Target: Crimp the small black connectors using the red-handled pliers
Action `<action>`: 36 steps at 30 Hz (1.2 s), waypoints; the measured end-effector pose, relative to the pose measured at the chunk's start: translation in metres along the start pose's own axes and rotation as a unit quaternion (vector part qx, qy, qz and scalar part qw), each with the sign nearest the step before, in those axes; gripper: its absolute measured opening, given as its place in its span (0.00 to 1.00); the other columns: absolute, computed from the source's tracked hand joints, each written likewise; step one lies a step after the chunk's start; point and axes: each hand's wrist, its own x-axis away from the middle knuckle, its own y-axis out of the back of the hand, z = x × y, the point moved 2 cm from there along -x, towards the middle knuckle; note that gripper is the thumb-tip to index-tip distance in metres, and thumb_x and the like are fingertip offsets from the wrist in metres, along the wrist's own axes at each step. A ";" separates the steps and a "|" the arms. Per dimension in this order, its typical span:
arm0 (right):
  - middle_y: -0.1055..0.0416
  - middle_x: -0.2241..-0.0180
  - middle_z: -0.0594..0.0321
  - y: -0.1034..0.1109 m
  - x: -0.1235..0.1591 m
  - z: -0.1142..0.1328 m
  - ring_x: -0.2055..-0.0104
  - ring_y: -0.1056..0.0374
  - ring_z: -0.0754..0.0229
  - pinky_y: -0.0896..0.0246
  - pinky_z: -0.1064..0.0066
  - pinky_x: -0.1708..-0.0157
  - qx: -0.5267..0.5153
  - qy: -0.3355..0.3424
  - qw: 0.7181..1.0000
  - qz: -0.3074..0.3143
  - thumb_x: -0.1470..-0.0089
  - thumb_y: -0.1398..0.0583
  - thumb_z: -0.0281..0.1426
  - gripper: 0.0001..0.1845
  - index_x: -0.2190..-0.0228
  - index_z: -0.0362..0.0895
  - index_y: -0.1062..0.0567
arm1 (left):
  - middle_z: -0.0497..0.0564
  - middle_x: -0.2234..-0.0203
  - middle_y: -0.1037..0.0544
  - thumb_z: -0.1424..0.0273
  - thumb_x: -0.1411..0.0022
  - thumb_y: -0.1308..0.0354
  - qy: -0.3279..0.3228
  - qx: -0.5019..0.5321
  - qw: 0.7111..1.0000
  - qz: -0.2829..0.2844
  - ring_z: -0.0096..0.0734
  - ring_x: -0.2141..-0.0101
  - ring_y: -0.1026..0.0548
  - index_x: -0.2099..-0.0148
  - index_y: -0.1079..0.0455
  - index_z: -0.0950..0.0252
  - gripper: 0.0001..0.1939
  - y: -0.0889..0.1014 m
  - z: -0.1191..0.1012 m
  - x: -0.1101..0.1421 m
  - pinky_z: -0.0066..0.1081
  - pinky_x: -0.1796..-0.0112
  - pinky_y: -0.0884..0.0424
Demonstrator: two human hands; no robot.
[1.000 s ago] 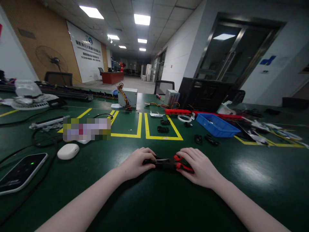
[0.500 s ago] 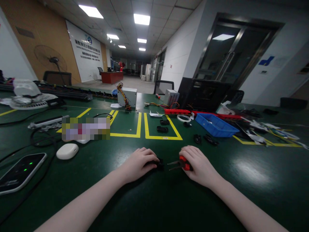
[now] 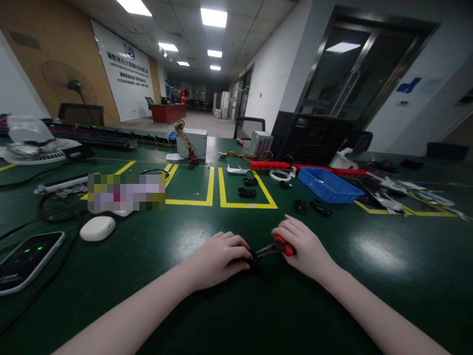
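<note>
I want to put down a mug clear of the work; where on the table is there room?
The green table looks bare right of the right hand, and between the cream case and left hand. It's crowded where the pliers meet the black part, and around the blue tray, near the red strip.

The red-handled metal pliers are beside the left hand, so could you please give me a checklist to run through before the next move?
1. Right hand holding the red-handled metal pliers: ok.
2. Left hand on the small black part at the green table: ok.
3. Pliers' tips pointing toward the part: ok.
4. Tips gripping the part: cannot tell; the contact is too dark and small.
5. Part fully in view: not ok; left fingers cover some of it.
6. Blue plastic tray clear of both hands: ok.
</note>
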 end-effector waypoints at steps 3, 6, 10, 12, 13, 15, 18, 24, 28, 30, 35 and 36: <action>0.30 0.66 0.57 0.001 0.000 0.003 0.62 0.34 0.54 0.35 0.59 0.60 0.003 -0.004 1.000 0.017 0.52 0.44 0.23 0.10 0.65 0.44 0.29 | 0.51 0.52 0.27 0.71 0.34 0.44 -0.012 -0.017 1.000 0.001 0.37 0.54 0.29 0.51 0.30 0.61 0.10 0.000 0.000 0.001 0.38 0.55 0.32; 0.31 0.68 0.57 0.001 -0.001 0.008 0.67 0.36 0.57 0.40 0.65 0.68 0.008 0.004 0.999 0.035 0.48 0.44 0.26 0.03 0.69 0.44 0.30 | 0.52 0.52 0.28 0.70 0.33 0.45 -0.032 -0.033 0.999 0.000 0.37 0.53 0.29 0.50 0.31 0.61 0.10 0.000 0.000 0.002 0.38 0.55 0.31; 0.31 0.67 0.56 -0.001 -0.003 0.011 0.66 0.37 0.57 0.42 0.66 0.67 0.013 0.026 0.999 0.032 0.45 0.45 0.28 0.04 0.70 0.44 0.31 | 0.53 0.52 0.28 0.70 0.32 0.46 -0.044 -0.044 0.998 -0.005 0.37 0.54 0.29 0.50 0.31 0.62 0.10 0.000 0.000 0.002 0.37 0.56 0.30; 0.31 0.64 0.54 -0.002 -0.002 0.010 0.65 0.36 0.57 0.41 0.65 0.66 0.014 0.024 0.999 0.034 0.45 0.45 0.28 0.03 0.69 0.43 0.31 | 0.53 0.52 0.28 0.71 0.32 0.46 -0.045 -0.047 0.998 -0.006 0.37 0.54 0.29 0.50 0.31 0.62 0.09 0.000 -0.001 0.002 0.37 0.56 0.30; 0.31 0.62 0.54 -0.003 -0.002 0.010 0.64 0.36 0.56 0.41 0.65 0.66 0.015 0.022 0.999 0.039 0.46 0.45 0.27 0.03 0.68 0.43 0.31 | 0.53 0.52 0.28 0.71 0.32 0.46 -0.044 -0.049 0.998 -0.006 0.37 0.54 0.29 0.50 0.31 0.62 0.09 0.000 -0.001 0.002 0.37 0.56 0.30; 0.31 0.61 0.54 -0.004 -0.002 0.009 0.64 0.36 0.56 0.41 0.64 0.65 0.017 0.020 0.998 0.048 0.48 0.44 0.26 0.04 0.67 0.43 0.31 | 0.53 0.51 0.28 0.71 0.33 0.46 -0.044 -0.049 0.998 -0.009 0.38 0.53 0.29 0.50 0.31 0.62 0.09 0.001 -0.001 0.002 0.37 0.55 0.29; 0.32 0.62 0.55 -0.005 -0.001 0.008 0.64 0.36 0.56 0.41 0.65 0.65 0.022 0.020 0.998 0.055 0.50 0.43 0.26 0.05 0.68 0.44 0.31 | 0.53 0.51 0.28 0.71 0.33 0.46 -0.044 -0.046 0.998 -0.011 0.38 0.52 0.29 0.50 0.32 0.62 0.10 0.001 -0.001 0.002 0.38 0.54 0.29; 0.33 0.64 0.56 -0.006 -0.002 0.009 0.66 0.38 0.58 0.43 0.66 0.66 0.039 0.011 0.997 0.071 0.51 0.42 0.25 0.04 0.70 0.44 0.33 | 0.53 0.51 0.28 0.73 0.34 0.45 -0.038 -0.040 0.998 -0.018 0.38 0.52 0.30 0.49 0.32 0.63 0.11 0.000 0.000 0.002 0.38 0.53 0.29; 0.33 0.67 0.58 -0.006 -0.003 0.010 0.68 0.39 0.58 0.44 0.67 0.68 0.043 0.003 0.995 0.085 0.53 0.42 0.25 0.05 0.72 0.44 0.34 | 0.53 0.51 0.28 0.73 0.34 0.45 -0.037 -0.041 0.998 -0.017 0.38 0.52 0.29 0.48 0.33 0.62 0.13 0.001 0.000 0.001 0.38 0.53 0.29; 0.34 0.68 0.59 -0.005 -0.003 0.010 0.69 0.39 0.59 0.44 0.67 0.69 0.041 0.000 0.995 0.086 0.53 0.42 0.25 0.05 0.73 0.45 0.35 | 0.53 0.51 0.28 0.73 0.34 0.45 -0.030 -0.041 0.998 -0.021 0.38 0.52 0.29 0.46 0.35 0.61 0.14 0.001 -0.001 0.001 0.38 0.53 0.29; 0.34 0.69 0.60 -0.005 -0.003 0.010 0.70 0.38 0.59 0.43 0.68 0.70 0.027 -0.014 0.996 0.084 0.50 0.39 0.33 0.08 0.71 0.45 0.34 | 0.54 0.49 0.29 0.73 0.32 0.47 0.007 -0.030 0.999 -0.025 0.38 0.53 0.27 0.41 0.40 0.60 0.19 0.001 -0.002 0.001 0.38 0.54 0.28; 0.34 0.68 0.60 -0.005 -0.003 0.011 0.70 0.37 0.59 0.43 0.68 0.70 0.024 -0.018 0.996 0.085 0.49 0.39 0.36 0.09 0.70 0.45 0.34 | 0.54 0.49 0.29 0.73 0.32 0.47 0.011 -0.028 0.999 -0.024 0.38 0.53 0.27 0.40 0.41 0.60 0.19 0.001 -0.002 0.001 0.39 0.54 0.28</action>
